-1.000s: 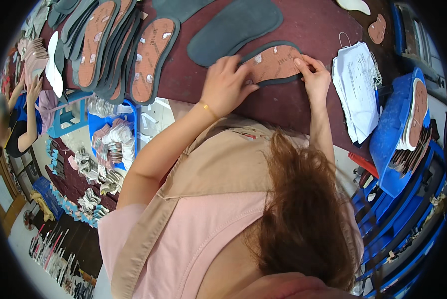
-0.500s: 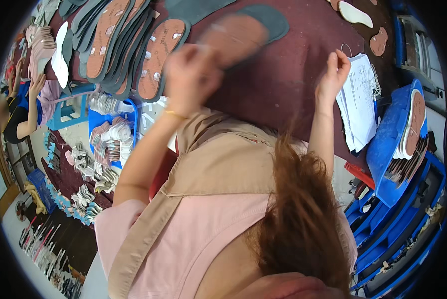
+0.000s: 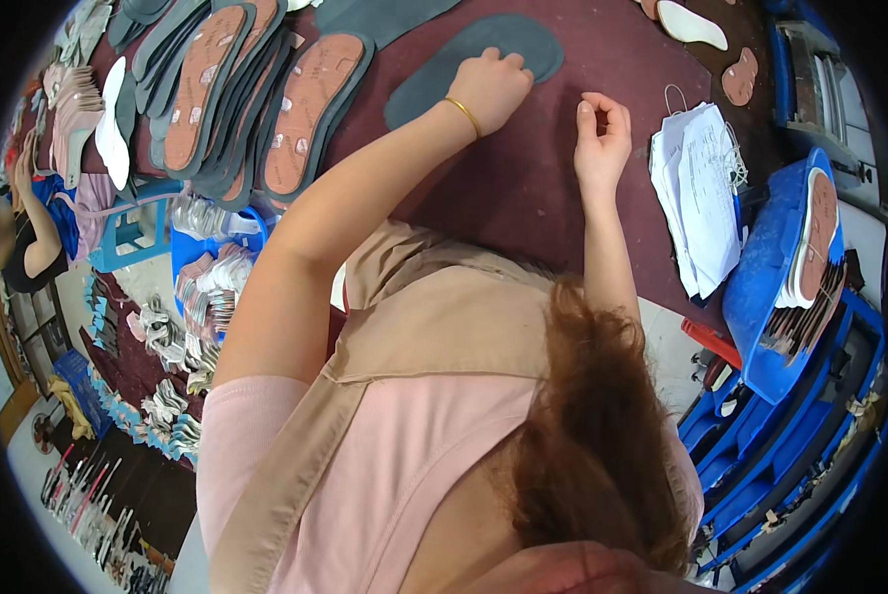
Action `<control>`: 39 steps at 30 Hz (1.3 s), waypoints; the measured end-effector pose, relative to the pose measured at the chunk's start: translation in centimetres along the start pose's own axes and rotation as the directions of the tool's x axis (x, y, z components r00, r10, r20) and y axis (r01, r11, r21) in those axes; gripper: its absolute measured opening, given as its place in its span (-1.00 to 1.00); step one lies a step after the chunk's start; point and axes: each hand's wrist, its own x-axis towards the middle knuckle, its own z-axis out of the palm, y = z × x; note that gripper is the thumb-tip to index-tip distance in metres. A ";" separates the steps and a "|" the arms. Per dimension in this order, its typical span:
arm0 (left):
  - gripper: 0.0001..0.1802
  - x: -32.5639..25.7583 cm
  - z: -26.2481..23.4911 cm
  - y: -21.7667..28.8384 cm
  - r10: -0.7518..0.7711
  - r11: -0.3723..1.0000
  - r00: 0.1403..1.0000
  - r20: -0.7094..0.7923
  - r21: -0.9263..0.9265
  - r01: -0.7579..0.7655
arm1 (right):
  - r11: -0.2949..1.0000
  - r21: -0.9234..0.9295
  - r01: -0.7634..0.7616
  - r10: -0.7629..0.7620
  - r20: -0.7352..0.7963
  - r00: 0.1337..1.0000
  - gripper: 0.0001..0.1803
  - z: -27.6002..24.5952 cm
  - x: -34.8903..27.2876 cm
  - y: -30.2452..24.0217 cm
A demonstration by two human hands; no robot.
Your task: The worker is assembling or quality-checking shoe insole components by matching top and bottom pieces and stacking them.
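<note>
On the dark red table lies a dark grey foam sole (image 3: 429, 84). My left hand (image 3: 493, 89), a yellow bangle at its wrist, rests palm down on it with fingers curled; the fingertips are hidden. To its right, my right hand (image 3: 602, 148) is raised over the table near its front edge. Its fingers bend loosely toward the thumb with a gap between, and nothing shows in it. Left of the grey sole is a brown insole (image 3: 315, 109) on a grey sole layer, beside a stack of similar soles (image 3: 206, 94).
White papers (image 3: 696, 188) with a string lie at the table's right. Beyond them a blue bin (image 3: 761, 287) holds bundled insoles. A grey sheet (image 3: 374, 20) and a white insole (image 3: 691, 25) lie farther back. Another person (image 3: 38, 228) works at the far left.
My left hand has moved right and away from me onto the sole. The blurred brown face seen there is out of view; dark grey shows instead. My right hand has shifted slightly left.
</note>
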 end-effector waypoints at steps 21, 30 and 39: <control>-0.72 -8.3 -16.3 -9.1 -0.797 0.514 0.458 -0.394 -0.840 0.172 | 0.917 -0.190 0.350 -0.217 0.498 0.840 -0.80 4.4 4.4 0.3; -0.62 -7.8 -1.1 7.6 0.256 0.647 0.963 -0.084 -0.725 -0.235 | 0.301 -0.900 0.314 -0.141 0.284 0.948 -0.72 -5.9 25.2 13.9; -0.27 -4.3 -7.1 0.5 -0.206 0.844 0.874 -0.439 -0.532 -0.068 | 0.861 0.508 -0.028 0.053 -0.035 0.998 -0.74 -7.3 9.3 -5.6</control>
